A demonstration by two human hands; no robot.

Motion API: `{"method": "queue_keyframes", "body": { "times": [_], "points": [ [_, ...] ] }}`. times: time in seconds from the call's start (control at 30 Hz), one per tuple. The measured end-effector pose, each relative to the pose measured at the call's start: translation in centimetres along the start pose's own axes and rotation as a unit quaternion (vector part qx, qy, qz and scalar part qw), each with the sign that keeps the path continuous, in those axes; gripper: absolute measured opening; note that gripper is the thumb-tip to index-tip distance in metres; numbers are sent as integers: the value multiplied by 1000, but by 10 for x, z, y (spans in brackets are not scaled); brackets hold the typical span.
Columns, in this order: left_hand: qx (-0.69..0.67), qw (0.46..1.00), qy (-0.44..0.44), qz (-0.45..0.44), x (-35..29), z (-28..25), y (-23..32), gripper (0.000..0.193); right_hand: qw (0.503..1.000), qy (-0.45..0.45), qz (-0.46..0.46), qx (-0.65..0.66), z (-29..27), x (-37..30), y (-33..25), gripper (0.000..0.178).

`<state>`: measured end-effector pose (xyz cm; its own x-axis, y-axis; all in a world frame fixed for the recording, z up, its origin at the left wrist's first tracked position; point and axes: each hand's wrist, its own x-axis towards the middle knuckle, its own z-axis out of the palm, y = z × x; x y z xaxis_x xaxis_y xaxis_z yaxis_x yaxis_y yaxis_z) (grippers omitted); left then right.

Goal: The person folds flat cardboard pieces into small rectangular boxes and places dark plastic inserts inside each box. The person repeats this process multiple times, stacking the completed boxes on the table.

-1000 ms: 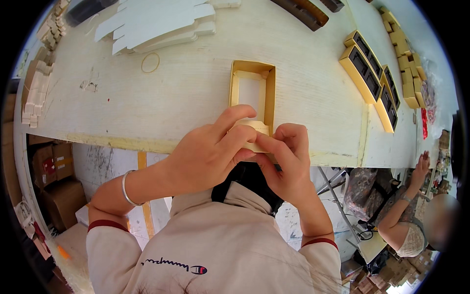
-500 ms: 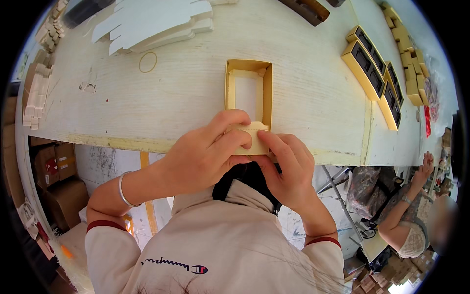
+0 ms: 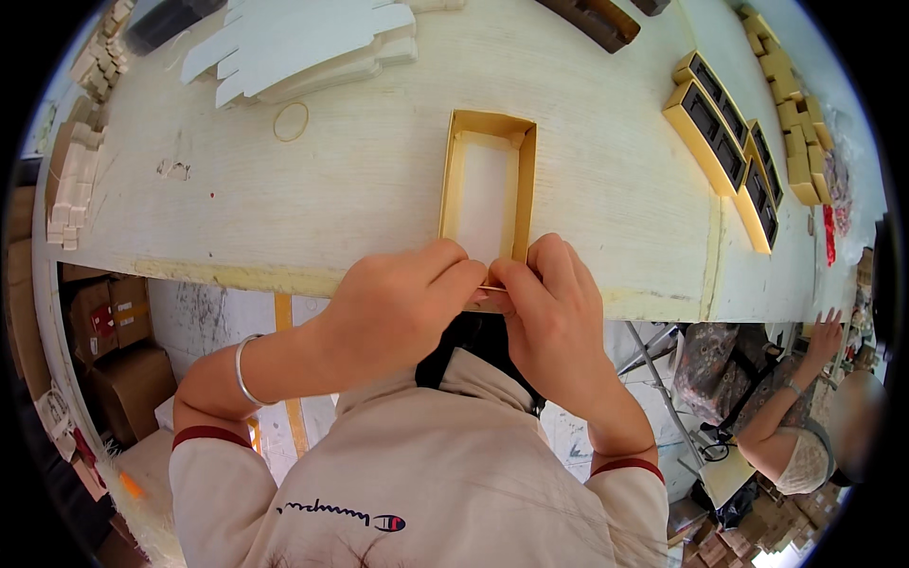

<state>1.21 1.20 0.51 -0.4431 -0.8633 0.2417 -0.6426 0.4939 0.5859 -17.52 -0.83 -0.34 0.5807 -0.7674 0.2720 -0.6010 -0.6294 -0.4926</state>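
Observation:
A gold, open-topped cardboard box (image 3: 526, 180) with a pale inside lies at the table's near edge, its long sides pointing away from me. My left hand (image 3: 407, 293) pinches the left part of its near end wall, fingers bent and thumb close to the wall. On the right part of that same wall my right hand (image 3: 554, 317) is closed, thumb and fingers over the rim. Both hands almost meet at the middle. Most of the near wall is hidden behind my fingers.
Flat white card blanks (image 3: 303, 47) are stacked at the far left, with a rubber band (image 3: 291, 121) before them. Gold boxes with black inserts (image 3: 712, 133) stand at the right. Beyond the table's right end sits another person (image 3: 786, 445).
The near end flap, which lay upright under my fingers, has been folded down into the box. Both hands have closed over the near rim, and the box has shifted slightly right.

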Motion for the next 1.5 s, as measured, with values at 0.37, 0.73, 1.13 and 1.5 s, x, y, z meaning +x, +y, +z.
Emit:
{"method": "queue_keyframes", "body": {
  "times": [0.37, 0.73, 1.13, 1.5],
  "points": [
    [15, 992, -125, -11, 11, -17, 0, 9, 970, -109, 84, 199, -50, 22, 11, 26],
    [65, 987, -138, 47, 19, -14, 3, 8, 908, -383, 60, -158, -51, 139, 44, 18],
    [26, 983, -166, 70, 17, -20, -2, 8, 907, -367, 43, -202, -44, 136, 32, 17],
    [118, 977, -139, 112, 17, -55, -22, 25, 940, -293, 152, 85, -78, 149, 70, 38]
  ]
}}
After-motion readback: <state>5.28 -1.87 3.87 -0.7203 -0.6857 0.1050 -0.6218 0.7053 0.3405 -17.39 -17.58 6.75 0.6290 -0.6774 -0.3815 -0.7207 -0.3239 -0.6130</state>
